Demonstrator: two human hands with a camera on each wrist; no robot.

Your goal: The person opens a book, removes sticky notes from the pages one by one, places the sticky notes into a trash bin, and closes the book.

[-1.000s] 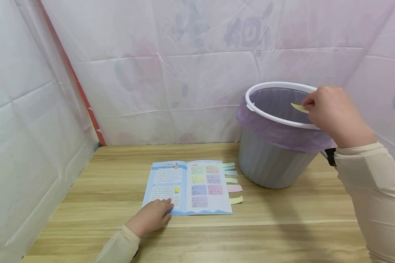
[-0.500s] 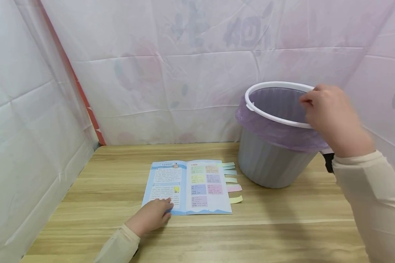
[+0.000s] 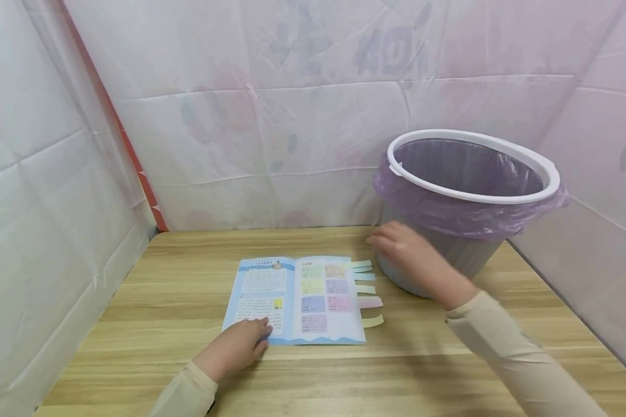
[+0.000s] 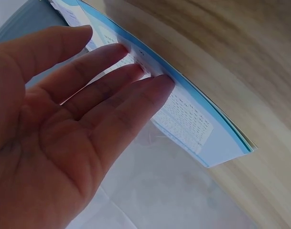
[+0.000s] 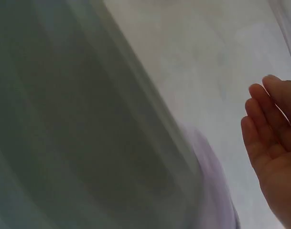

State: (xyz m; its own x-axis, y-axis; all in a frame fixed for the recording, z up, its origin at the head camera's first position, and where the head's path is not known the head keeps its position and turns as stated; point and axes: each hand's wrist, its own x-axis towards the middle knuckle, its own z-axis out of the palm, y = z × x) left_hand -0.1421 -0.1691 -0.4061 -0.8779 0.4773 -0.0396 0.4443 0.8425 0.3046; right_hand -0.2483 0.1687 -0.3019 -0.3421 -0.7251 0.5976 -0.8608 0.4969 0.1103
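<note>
An open booklet [image 3: 320,341] lies on the wooden table, with several coloured sticky tabs [image 3: 370,302] poking out from its right edge. My left hand [image 3: 236,350] rests its fingertips on the lower left page; in the left wrist view the fingers [image 4: 145,102] are nearly straight on the printed paper. My right hand [image 3: 409,252] is in the air in front of the trash can [image 3: 464,255], just right of the upper tabs. The right wrist view shows that hand [image 5: 276,143] with loosely bent fingers and nothing between them.
The grey trash can has a white rim [image 3: 553,174] and a purple bag [image 3: 448,214] folded over its edge; it stands at the table's back right. White patterned sheets [image 3: 292,145] hang behind and on both sides of the table [image 3: 188,278].
My right hand held a yellow strip over the trash can; the strip is gone from view. The hand has since come down and left toward the booklet's tabs. My left hand stays on the page.
</note>
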